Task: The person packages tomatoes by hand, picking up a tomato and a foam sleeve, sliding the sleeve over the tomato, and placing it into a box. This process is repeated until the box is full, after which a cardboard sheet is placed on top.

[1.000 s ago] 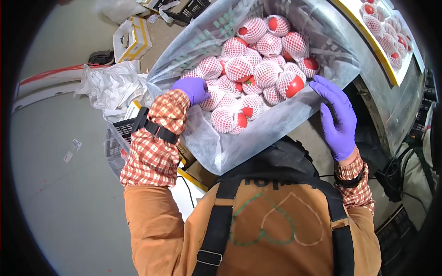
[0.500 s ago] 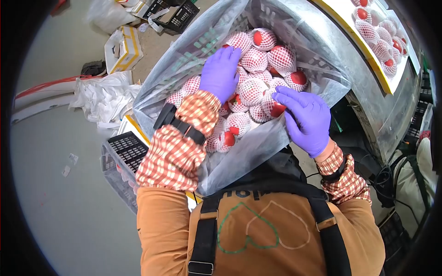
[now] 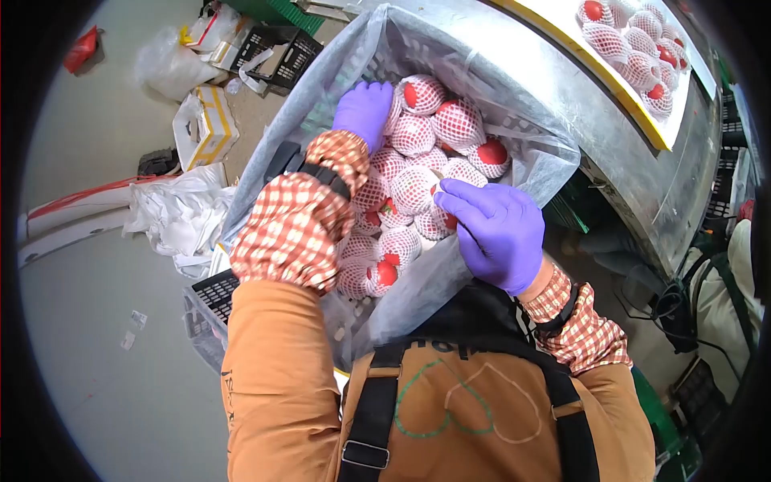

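Several round red fruits in white foam nets (image 3: 412, 189) lie in a crate lined with a translucent grey-white bag (image 3: 546, 165). My left hand (image 3: 365, 112), in a purple glove, is down inside the far left of the liner, beside a netted fruit. Its fingers bend downward and their tips are hidden, so what they hold cannot be made out. My right hand (image 3: 499, 233), also in a purple glove, is at the near right, its fingers curved over a netted fruit (image 3: 450, 217) whose red skin shows.
A metal table (image 3: 634, 169) at the right bears a white and yellow tray (image 3: 666, 138) with more netted fruits. On the floor at the left are a white and yellow carton (image 3: 213, 128), crumpled white sheeting (image 3: 181, 213), a black crate (image 3: 293, 60) and loose cables at the lower right.
The crate and fruits have shifted left and slightly down in view. My left hand has moved away from the fruits on top, toward the far left liner wall. My right hand stays at its fruit.
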The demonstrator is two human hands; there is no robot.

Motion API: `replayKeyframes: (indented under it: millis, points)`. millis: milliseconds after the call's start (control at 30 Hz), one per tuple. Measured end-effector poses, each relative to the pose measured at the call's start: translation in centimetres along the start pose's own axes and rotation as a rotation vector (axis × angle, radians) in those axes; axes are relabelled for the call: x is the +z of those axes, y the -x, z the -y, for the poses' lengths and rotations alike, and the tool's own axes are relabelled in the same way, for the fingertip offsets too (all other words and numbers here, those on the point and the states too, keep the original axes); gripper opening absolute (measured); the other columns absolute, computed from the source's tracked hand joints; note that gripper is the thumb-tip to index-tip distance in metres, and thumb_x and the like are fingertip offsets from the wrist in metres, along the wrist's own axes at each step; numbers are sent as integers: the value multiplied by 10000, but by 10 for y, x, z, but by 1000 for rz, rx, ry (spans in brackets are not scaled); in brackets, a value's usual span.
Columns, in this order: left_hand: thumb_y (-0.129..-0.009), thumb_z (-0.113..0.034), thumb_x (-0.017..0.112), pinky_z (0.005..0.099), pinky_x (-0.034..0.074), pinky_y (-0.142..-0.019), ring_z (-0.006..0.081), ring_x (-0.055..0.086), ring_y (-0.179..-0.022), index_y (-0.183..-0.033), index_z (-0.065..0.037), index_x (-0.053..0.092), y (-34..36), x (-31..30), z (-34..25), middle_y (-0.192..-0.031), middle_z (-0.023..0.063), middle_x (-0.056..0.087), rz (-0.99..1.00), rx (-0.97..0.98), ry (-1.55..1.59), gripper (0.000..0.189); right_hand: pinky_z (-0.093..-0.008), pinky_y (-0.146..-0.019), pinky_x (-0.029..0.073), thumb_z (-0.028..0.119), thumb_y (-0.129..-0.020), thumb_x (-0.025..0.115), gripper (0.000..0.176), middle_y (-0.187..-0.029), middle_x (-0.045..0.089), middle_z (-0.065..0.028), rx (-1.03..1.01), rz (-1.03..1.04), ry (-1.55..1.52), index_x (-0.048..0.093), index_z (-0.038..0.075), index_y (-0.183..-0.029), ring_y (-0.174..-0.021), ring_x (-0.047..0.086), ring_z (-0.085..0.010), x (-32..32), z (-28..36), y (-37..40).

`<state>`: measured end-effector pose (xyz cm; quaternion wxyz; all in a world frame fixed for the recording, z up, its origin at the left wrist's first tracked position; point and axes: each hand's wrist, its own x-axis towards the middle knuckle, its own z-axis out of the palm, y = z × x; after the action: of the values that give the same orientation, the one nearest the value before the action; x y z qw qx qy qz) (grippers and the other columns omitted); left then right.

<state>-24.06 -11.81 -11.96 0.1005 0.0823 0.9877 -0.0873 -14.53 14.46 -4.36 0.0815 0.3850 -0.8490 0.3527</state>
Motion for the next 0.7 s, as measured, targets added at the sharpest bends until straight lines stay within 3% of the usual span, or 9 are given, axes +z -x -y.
replayKeyframes:
  millis: [33,100,167,233,300,500,567,633,700]
  points:
    - [-571,-207,824,416,490,-876,322,564,-1033,-1277,-69,444,14,-11,2,-1123,131,583,-6,-3,-10,813,-359,-710,508,76,-714,625,328,-1090,666,-24,-5,-3,5,670,121,-1035,-789,630,-225,1,1,0]
    - [-565,-237,839,411,464,-949,351,547,-1093,-1347,-56,401,47,-29,11,-1223,171,556,-288,36,307,914,-359,-721,505,81,-719,623,326,-1088,669,-27,-4,-26,4,671,118,-1039,-806,632,-224,2,1,2]
    - [-592,-284,845,386,464,-965,340,562,-1111,-1368,-29,389,86,-50,14,-1253,211,536,-361,38,604,935,-359,-732,502,87,-725,620,324,-1086,671,-29,-22,-41,-11,671,114,-1044,-823,634,-223,1,4,1]
    - [-603,-218,851,366,402,-1049,243,494,-1243,-1408,-19,328,136,-66,7,-1317,157,504,-366,-74,1223,980,-358,-746,496,87,-740,613,327,-1097,673,-40,-32,-38,-21,671,116,-1060,-847,637,-225,-3,6,0]
    - [-599,-206,850,380,395,-1056,249,496,-1240,-1415,-22,309,186,-78,0,-1343,147,478,-515,-124,1494,996,-354,-765,493,71,-762,600,324,-1129,669,-43,-44,-31,0,674,121,-1074,-882,641,-238,-5,11,0]
    - [-603,-202,821,371,391,-1061,239,463,-1260,-1424,3,266,338,-68,17,-1353,145,436,-910,-392,1313,1012,-361,-908,473,-6,-799,555,352,-1169,647,-138,-4,87,-144,643,34,-1137,-1032,630,-275,0,14,0]
    - [-606,-234,820,372,385,-1067,245,470,-1251,-1415,11,272,386,-60,25,-1347,149,435,-1025,-542,1433,1008,-356,-973,444,-55,-847,489,359,-1217,617,-155,143,96,-316,602,-23,-1186,-1121,594,-265,9,17,10]
    - [-643,-266,806,371,401,-1052,239,488,-1229,-1403,12,296,434,-22,37,-1326,143,455,-1117,-604,1463,957,-356,-1010,418,-78,-882,429,372,-1255,586,-151,153,122,-431,562,-50,-1228,-1170,558,-248,30,37,20]
    - [-692,-277,781,367,425,-1024,230,508,-1199,-1390,7,327,476,10,50,-1295,133,486,-1192,-703,1853,880,-359,-1033,397,-65,-897,430,371,-1271,572,-163,113,230,-449,539,-46,-1251,-1200,536,-251,45,78,21]
